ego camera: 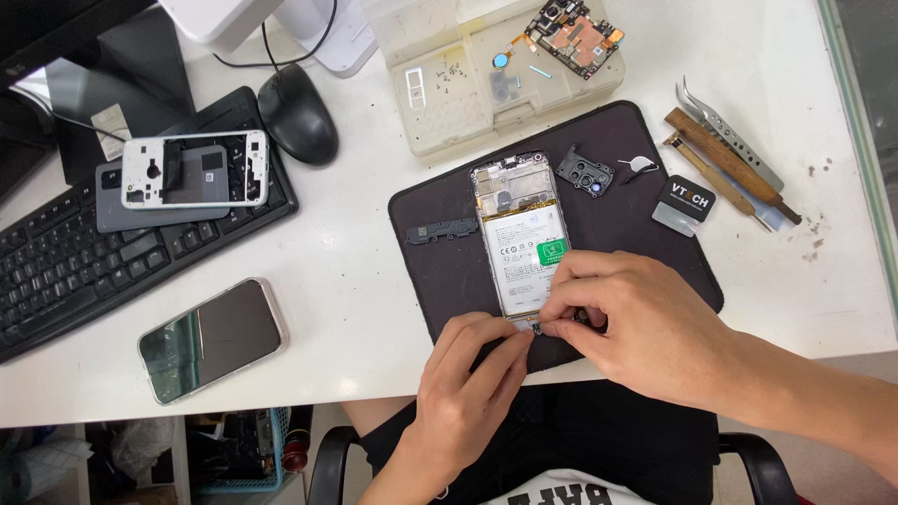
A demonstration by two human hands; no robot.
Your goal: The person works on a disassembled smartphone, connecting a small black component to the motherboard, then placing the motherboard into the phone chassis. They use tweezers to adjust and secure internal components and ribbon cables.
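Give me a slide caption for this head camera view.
Both hands, left and right, pinch a small part at the opened phone's lower end.

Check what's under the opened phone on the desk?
The opened phone lies on a dark mat on the white desk. Both hands, left and right, cover its bottom end.

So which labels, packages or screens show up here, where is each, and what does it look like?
Battery label: inside the opened phone on the dark mat, white rectangle with a green patch.
Phone screen: left of the mat, dark, glossy, rounded.
Small card: right of the mat, black and grey.
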